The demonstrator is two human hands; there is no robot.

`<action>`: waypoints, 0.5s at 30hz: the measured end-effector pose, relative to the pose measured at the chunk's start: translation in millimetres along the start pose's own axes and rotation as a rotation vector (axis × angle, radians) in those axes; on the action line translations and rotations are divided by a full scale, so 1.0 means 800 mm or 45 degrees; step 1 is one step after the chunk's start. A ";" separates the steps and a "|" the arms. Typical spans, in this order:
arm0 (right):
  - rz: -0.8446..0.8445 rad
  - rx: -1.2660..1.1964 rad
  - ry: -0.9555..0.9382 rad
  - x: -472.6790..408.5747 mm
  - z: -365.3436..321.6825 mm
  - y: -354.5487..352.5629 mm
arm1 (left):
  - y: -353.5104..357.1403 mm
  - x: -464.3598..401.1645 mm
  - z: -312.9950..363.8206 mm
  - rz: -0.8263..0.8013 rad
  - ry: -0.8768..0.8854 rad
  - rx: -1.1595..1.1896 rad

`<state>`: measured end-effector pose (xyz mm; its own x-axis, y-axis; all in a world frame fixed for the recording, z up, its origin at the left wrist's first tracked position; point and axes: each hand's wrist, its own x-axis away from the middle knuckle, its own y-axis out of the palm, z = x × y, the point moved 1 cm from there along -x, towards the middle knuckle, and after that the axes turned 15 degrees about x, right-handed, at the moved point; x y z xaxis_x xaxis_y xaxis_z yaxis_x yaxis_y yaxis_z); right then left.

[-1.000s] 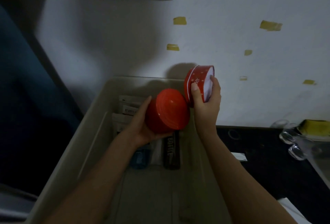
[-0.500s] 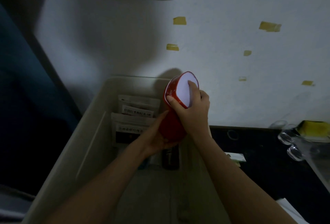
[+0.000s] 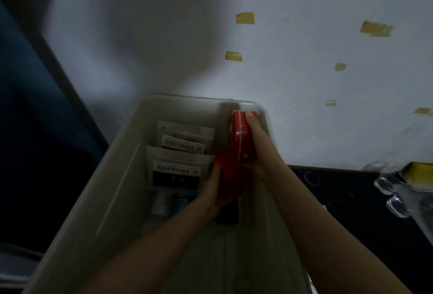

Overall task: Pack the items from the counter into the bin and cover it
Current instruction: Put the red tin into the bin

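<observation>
A beige plastic bin (image 3: 117, 176) stands against the white wall. Both my hands are inside it at its right side. My right hand (image 3: 256, 143) grips a red round tin (image 3: 240, 139) set on edge near the bin's far right corner. In front of that tin, my left hand (image 3: 210, 188) holds a second red round container (image 3: 228, 176) upright on edge, touching the first. Two white labelled pouches (image 3: 180, 153) stand at the bin's back left. A dark bottle (image 3: 226, 214) and a blue item (image 3: 181, 202) lie on the bin floor under my left wrist.
A black counter (image 3: 339, 200) runs to the right of the bin. Clear glass pieces (image 3: 386, 190) and a yellow object (image 3: 419, 172) sit at its far right. Yellow tape scraps dot the wall. Dark blue furniture fills the left.
Both hands have dropped from above the bin's rim down into its right side, carrying the two red containers. The tin in my right hand has turned on edge.
</observation>
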<state>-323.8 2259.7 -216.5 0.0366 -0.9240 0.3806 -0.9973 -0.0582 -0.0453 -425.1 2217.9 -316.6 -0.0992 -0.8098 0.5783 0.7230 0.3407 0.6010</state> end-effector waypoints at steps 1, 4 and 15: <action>-0.009 -0.048 0.029 -0.005 0.002 -0.002 | -0.002 -0.004 -0.003 0.007 0.019 0.008; -0.059 -0.131 0.047 -0.011 0.005 -0.004 | 0.003 -0.012 -0.008 0.024 0.098 -0.009; -0.055 -0.131 0.130 -0.015 0.006 -0.009 | 0.007 -0.028 0.004 0.130 0.052 0.016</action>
<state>-316.8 2269.3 -225.4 0.0781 -0.8778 0.4727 -0.9964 -0.0530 0.0661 -421.0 2239.2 -324.2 0.0028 -0.7890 0.6144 0.7195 0.4283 0.5467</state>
